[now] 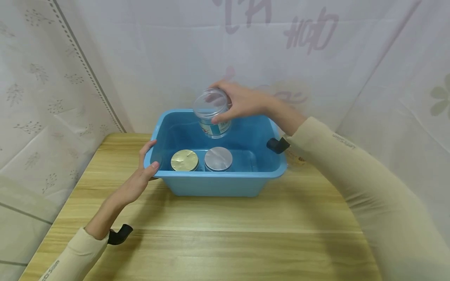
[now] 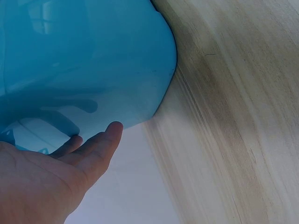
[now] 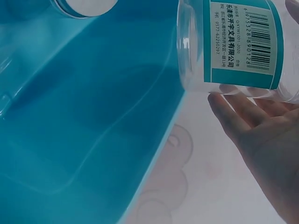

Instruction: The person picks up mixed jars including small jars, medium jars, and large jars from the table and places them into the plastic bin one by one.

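The person's right hand (image 1: 242, 102) reaches out over the far side of a blue plastic tub (image 1: 218, 183), arm stretched forward in a cream sleeve, wrist bent so the palm faces left. Its fingers (image 3: 236, 109) curl round a clear plastic jar (image 1: 212, 113), which is held above the tub's inside, tilted with its transparent lid toward the viewer. The right wrist view shows the jar's teal label and barcode just above the fingertips, the blue wall below and to the left.

The left hand (image 1: 140, 177) rests against the tub's near left corner, thumb lying over the rim and the other fingers (image 2: 100, 151) reaching nearly straight along the outside wall, relaxed rather than clenched. The forearm lies low across the wooden bench (image 1: 218, 242).

Inside the tub, against the near wall, two more jars stand upright side by side: one with a gold lid (image 1: 184, 160), one with a silver lid (image 1: 218, 159), touching or nearly so.
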The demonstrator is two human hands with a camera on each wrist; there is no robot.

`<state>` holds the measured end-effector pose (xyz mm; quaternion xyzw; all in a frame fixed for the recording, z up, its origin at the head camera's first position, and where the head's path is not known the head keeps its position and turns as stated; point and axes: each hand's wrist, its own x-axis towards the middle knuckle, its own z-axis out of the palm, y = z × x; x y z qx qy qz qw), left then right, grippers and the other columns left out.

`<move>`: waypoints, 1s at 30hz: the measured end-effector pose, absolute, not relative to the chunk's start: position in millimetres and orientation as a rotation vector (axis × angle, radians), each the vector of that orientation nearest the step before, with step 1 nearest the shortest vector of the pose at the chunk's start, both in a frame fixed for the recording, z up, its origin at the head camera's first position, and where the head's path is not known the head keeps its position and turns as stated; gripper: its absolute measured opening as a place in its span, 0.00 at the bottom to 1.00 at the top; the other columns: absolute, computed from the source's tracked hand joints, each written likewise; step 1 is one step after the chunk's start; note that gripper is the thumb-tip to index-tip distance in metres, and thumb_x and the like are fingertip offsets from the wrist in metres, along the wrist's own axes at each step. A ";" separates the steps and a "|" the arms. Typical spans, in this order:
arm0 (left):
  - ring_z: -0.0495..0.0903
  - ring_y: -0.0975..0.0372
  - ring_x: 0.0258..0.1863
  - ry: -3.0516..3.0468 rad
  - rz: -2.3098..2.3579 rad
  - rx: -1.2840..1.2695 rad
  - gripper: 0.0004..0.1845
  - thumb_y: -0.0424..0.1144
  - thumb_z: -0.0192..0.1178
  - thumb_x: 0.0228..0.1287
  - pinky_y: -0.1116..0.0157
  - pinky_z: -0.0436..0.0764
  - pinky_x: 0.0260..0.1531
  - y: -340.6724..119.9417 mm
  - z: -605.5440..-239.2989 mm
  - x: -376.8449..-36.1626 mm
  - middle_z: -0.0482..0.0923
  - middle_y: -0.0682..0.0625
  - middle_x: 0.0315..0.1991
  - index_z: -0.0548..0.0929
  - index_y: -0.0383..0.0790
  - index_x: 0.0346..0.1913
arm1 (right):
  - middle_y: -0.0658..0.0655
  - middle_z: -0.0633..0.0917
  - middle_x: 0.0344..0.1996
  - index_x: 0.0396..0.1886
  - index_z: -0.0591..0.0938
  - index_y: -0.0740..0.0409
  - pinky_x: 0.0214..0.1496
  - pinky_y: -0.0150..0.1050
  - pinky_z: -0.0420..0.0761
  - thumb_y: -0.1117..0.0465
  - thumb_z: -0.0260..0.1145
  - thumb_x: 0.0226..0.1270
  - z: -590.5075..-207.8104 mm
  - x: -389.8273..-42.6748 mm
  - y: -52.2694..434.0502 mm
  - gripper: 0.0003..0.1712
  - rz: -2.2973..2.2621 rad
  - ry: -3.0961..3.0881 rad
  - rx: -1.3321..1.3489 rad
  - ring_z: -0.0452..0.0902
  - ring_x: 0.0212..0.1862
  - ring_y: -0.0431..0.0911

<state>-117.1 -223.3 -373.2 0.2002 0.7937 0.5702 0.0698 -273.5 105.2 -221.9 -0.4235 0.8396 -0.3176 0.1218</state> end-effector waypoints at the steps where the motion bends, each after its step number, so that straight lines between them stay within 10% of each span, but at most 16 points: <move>1: 0.48 0.32 0.71 2.387 1.717 0.603 0.34 0.48 0.36 0.80 0.28 0.61 0.57 -223.3 -373.2 -117.3 0.28 0.38 0.77 0.32 0.59 0.79 | 0.54 0.75 0.64 0.74 0.62 0.57 0.56 0.48 0.79 0.47 0.79 0.57 -222.3 -274.6 102.6 0.51 -0.917 2.447 -1.242 0.72 0.63 0.48; 30: 0.50 0.32 0.71 2.379 1.745 0.561 0.35 0.48 0.38 0.79 0.27 0.62 0.56 -218.8 -367.5 -123.3 0.29 0.37 0.78 0.33 0.59 0.79 | 0.59 0.72 0.65 0.74 0.60 0.60 0.59 0.46 0.76 0.48 0.77 0.59 -233.4 -298.1 54.9 0.51 -0.715 2.329 -1.215 0.69 0.64 0.50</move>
